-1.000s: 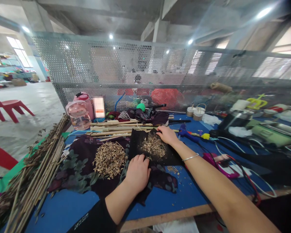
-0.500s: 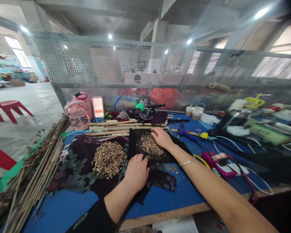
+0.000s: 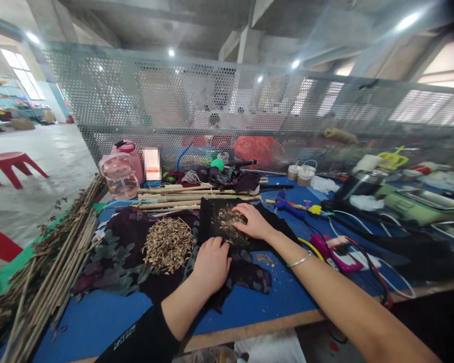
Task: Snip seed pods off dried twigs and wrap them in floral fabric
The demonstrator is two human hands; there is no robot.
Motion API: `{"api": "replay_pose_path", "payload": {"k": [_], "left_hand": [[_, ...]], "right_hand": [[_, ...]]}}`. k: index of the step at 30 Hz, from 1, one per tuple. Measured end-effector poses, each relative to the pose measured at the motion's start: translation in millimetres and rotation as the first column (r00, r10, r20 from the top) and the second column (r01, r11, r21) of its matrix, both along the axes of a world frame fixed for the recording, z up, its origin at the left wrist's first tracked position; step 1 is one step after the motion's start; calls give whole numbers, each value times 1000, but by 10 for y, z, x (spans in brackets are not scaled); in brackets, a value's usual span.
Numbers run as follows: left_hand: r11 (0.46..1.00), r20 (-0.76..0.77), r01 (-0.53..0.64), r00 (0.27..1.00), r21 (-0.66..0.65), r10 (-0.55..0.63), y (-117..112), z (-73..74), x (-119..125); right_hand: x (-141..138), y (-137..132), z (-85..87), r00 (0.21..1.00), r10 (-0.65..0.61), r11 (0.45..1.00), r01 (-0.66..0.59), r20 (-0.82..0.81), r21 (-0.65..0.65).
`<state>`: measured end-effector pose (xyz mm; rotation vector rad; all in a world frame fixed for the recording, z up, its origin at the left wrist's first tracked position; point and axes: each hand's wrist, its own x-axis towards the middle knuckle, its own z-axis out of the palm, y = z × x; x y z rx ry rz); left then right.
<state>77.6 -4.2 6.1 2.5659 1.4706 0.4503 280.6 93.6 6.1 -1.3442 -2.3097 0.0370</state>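
A black cloth square [image 3: 210, 222] lies on a dark floral cloth [image 3: 113, 252] on the blue table [image 3: 276, 297]. A small heap of dry husks [image 3: 229, 222] sits on the black square. My right hand [image 3: 254, 222] rests flat on that heap, fingers curved over it. My left hand [image 3: 212, 263] lies knuckles-up on the near edge of the black square, fingers curled under. A larger pile of dry husks [image 3: 169, 244] lies on the floral cloth, left of my left hand.
A bundle of dry stalks [image 3: 49, 282] runs along the table's left edge. Bamboo sticks [image 3: 174, 197], a pink water jug [image 3: 121, 171], small pots [image 3: 302, 174], a blue tool [image 3: 287, 205], cables and a pink device [image 3: 336, 249] stand behind and right. A perforated metal screen [image 3: 227, 111] closes the back.
My right hand has slid left and nearer, from the black square's far right corner onto the small husk heap. My left hand has hardly moved.
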Motion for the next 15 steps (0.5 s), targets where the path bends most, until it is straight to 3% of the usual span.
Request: {"api": "replay_pose_path", "payload": {"k": [4, 10, 15], "left_hand": [[1000, 6, 7, 1000, 7, -7, -6, -10, -4], [1000, -9, 0, 1000, -6, 0, -16, 16, 1], [1000, -13, -4, 1000, -9, 4, -6, 1, 1]], "right_hand": [[-62, -18, -74, 996, -35, 999, 39, 82, -36], [79, -223, 18, 975, 110, 994, -111, 194, -5], [101, -248, 24, 967, -80, 996, 71, 240, 49]]}}
